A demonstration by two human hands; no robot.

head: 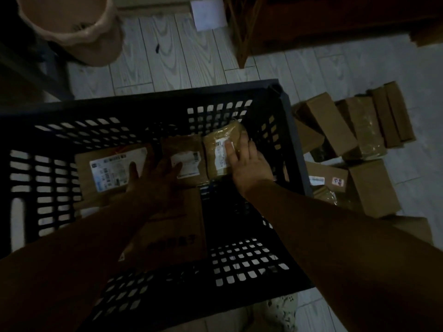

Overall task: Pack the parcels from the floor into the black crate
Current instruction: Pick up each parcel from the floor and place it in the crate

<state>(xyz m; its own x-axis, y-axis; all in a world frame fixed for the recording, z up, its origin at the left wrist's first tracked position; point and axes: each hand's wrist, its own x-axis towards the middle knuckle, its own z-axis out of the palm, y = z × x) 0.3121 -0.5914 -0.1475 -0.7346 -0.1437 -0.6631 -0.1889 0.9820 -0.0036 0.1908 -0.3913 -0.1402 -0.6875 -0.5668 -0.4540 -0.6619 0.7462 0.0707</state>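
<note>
Your left hand (155, 180) rests, fingers spread flat, on the white-labelled brown cardboard box (107, 168) inside the black slatted plastic crate (296, 140). Your right hand (248, 164) presses straight fingers onto the tape-wrapped brown parcel (223, 140), seating it. Next, likely, reach right for the plain cardboard parcels (347, 130) on the floor.

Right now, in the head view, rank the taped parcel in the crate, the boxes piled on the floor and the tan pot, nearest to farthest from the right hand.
1. Taped parcel: in the far right corner of the crate, under the fingers of the right hand.
2. Boxes piled on the floor: to the hand's right, beyond the crate wall.
3. Tan pot: far left, past the crate.
</note>
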